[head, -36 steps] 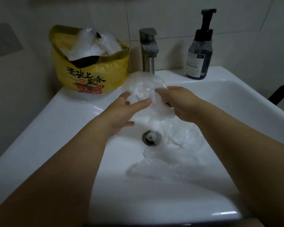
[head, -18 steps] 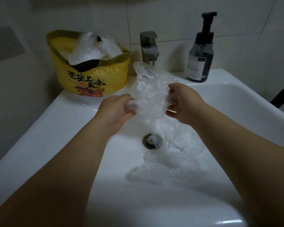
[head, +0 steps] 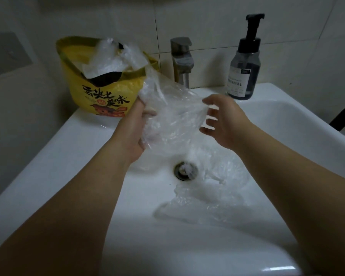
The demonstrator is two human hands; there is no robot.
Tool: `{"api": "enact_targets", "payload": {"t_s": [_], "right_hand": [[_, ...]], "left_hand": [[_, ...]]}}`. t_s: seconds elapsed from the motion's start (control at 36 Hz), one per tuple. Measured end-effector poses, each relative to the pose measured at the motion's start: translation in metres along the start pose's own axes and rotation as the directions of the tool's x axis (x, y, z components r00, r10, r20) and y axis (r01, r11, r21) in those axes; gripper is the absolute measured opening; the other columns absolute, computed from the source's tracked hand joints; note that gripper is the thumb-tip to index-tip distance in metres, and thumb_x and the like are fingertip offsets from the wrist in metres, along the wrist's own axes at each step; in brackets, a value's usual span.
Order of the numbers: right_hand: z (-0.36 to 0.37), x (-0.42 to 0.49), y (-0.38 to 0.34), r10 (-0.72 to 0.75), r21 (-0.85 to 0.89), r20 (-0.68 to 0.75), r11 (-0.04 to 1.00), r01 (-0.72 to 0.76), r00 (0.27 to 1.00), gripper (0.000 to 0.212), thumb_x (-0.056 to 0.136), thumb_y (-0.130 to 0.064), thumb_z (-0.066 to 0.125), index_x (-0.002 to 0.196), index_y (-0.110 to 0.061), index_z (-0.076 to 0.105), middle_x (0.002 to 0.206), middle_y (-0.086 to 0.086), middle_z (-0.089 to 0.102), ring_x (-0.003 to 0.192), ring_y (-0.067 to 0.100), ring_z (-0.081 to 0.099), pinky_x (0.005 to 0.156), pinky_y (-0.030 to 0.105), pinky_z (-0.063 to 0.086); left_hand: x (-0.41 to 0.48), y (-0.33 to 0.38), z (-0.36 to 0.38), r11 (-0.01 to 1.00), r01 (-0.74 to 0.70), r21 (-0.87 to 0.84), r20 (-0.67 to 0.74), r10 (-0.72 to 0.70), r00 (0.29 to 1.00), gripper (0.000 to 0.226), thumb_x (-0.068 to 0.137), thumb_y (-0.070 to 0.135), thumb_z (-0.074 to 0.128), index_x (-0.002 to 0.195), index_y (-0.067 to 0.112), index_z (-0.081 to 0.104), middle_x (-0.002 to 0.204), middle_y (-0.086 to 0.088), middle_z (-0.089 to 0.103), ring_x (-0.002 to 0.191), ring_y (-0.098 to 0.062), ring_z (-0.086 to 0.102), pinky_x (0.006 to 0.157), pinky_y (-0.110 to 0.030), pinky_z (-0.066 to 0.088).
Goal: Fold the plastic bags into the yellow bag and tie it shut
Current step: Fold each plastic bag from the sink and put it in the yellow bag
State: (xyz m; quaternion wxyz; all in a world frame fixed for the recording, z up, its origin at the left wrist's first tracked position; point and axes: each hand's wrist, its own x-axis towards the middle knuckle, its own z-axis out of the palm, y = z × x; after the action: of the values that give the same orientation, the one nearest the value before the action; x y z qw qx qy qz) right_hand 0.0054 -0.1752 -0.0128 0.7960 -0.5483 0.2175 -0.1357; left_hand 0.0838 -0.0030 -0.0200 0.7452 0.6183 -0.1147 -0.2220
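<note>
That yellow bag point(head: 88, 92) carries black lettering over an orange-red picture, with a dull olive band round the rim. The plastic bag point(head: 173, 108) is clear and colourless against the white sink point(head: 78, 148). The tap point(head: 181, 58) shows brushed grey, the bottle point(head: 244, 72) smoky dark with a black pump.

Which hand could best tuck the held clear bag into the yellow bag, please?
Left: the left hand grips the clear bag beside the yellow bag; the right hand is open.

Back edge of sink point(head: 48, 166): yellow bag point(head: 100, 92) fills the left corner, faucet point(head: 182, 60) at centre, soap dispenser point(head: 244, 64) toward the right. Clear bag point(head: 173, 112) hangs across the faucet approach. Plastic bags point(head: 213, 196) cover the basin right of the drain point(head: 185, 170). Left rim and front-left basin are passable.
</note>
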Motion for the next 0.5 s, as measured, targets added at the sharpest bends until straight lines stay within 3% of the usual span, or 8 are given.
{"api": "enact_targets", "payload": {"t_s": [0.06, 0.11, 0.17, 0.22, 0.28, 0.36, 0.42, 0.5], "right_hand": [[0.004, -0.002, 0.000, -0.012, 0.000, 0.119, 1.000, 0.012, 0.993, 0.035, 0.091, -0.038, 0.055, 0.121, -0.021, 0.056, 0.125, 0.011, 0.060, 0.114, 0.031, 0.058, 0.099, 0.047, 0.045], [0.006, -0.005, 0.002, 0.013, -0.031, 0.252, 0.999, -0.006, 0.968, 0.042, 0.092, -0.044, 0.053, 0.127, -0.021, 0.056, 0.119, 0.010, 0.066, 0.104, 0.026, 0.064, 0.097, 0.044, 0.048], [0.007, -0.009, 0.006, 0.069, -0.134, 0.376, 0.991, -0.020, 0.924, 0.041, 0.090, -0.035, 0.059, 0.126, -0.016, 0.056, 0.111, 0.011, 0.065, 0.092, 0.028, 0.060, 0.082, 0.037, 0.051], [0.008, -0.013, 0.008, 0.131, -0.254, 0.478, 0.967, -0.006, 0.869, 0.041, 0.080, -0.023, 0.066, 0.118, -0.011, 0.057, 0.102, 0.013, 0.057, 0.088, 0.029, 0.049, 0.072, 0.034, 0.048], [0.007, -0.017, 0.006, 0.218, -0.359, 0.555, 0.933, -0.006, 0.803, 0.043, 0.074, -0.025, 0.065, 0.114, -0.010, 0.058, 0.097, 0.013, 0.059, 0.086, 0.029, 0.054, 0.078, 0.037, 0.049], [0.001, -0.021, -0.001, 0.386, -0.486, 0.576, 0.870, -0.078, 0.721, 0.062, 0.071, -0.056, 0.064, 0.115, -0.013, 0.062, 0.110, 0.008, 0.068, 0.101, 0.027, 0.065, 0.094, 0.046, 0.049], [0.000, -0.021, -0.002, 0.393, -0.496, 0.504, 0.861, -0.115, 0.769, 0.071, 0.075, -0.073, 0.050, 0.117, -0.017, 0.060, 0.114, 0.005, 0.066, 0.104, 0.028, 0.063, 0.096, 0.047, 0.045], [0.004, -0.019, -0.003, 0.250, -0.330, 0.352, 0.935, -0.130, 0.902, 0.059, 0.088, -0.065, 0.043, 0.121, -0.018, 0.057, 0.121, 0.002, 0.062, 0.111, 0.027, 0.061, 0.098, 0.044, 0.046]], "left_hand": [[-0.004, -0.001, 0.005, 0.997, 0.013, 0.075, 0.031, -0.015, 0.999, 0.096, 0.054, 0.082, 0.068, 0.122, 0.015, 0.064, 0.127, -0.005, 0.064, 0.118, -0.032, 0.061, 0.102, -0.062, 0.042], [-0.009, -0.002, 0.011, 0.992, 0.034, 0.123, 0.096, -0.046, 0.994, 0.089, 0.060, 0.084, 0.061, 0.122, 0.020, 0.065, 0.120, -0.004, 0.068, 0.107, -0.026, 0.067, 0.089, -0.049, 0.055], [-0.012, -0.003, 0.014, 0.983, 0.030, 0.180, 0.183, -0.064, 0.981, 0.086, 0.066, 0.087, 0.051, 0.123, 0.024, 0.064, 0.116, -0.001, 0.070, 0.104, -0.019, 0.069, 0.082, -0.038, 0.057], [-0.013, -0.004, 0.013, 0.969, 0.037, 0.243, 0.134, -0.072, 0.988, 0.085, 0.064, 0.089, 0.050, 0.118, 0.026, 0.067, 0.111, 0.000, 0.072, 0.106, -0.021, 0.068, 0.081, -0.037, 0.055], [-0.011, -0.005, 0.010, 0.960, 0.071, 0.271, -0.002, -0.074, 0.997, 0.061, 0.084, 0.073, 0.046, 0.109, 0.022, 0.068, 0.095, 0.000, 0.073, 0.093, -0.022, 0.069, 0.068, -0.032, 0.053], [-0.007, -0.009, 0.007, 0.896, 0.044, 0.442, -0.159, 0.030, 0.987, 0.033, 0.103, 0.024, 0.040, 0.119, 0.004, 0.060, 0.100, -0.012, 0.064, 0.080, -0.020, 0.056, 0.066, -0.028, 0.044], [-0.004, -0.011, 0.006, 0.806, -0.002, 0.592, -0.184, 0.137, 0.973, 0.024, 0.101, 0.008, 0.034, 0.097, 0.010, 0.058, 0.083, -0.006, 0.052, 0.066, -0.013, 0.043, 0.061, -0.024, 0.038], [-0.004, -0.016, 0.010, 0.746, 0.020, 0.665, -0.149, 0.106, 0.983, 0.030, 0.099, 0.011, 0.037, 0.074, 0.012, 0.053, 0.075, -0.006, 0.052, 0.072, -0.021, 0.048, 0.063, -0.028, 0.038]]}}
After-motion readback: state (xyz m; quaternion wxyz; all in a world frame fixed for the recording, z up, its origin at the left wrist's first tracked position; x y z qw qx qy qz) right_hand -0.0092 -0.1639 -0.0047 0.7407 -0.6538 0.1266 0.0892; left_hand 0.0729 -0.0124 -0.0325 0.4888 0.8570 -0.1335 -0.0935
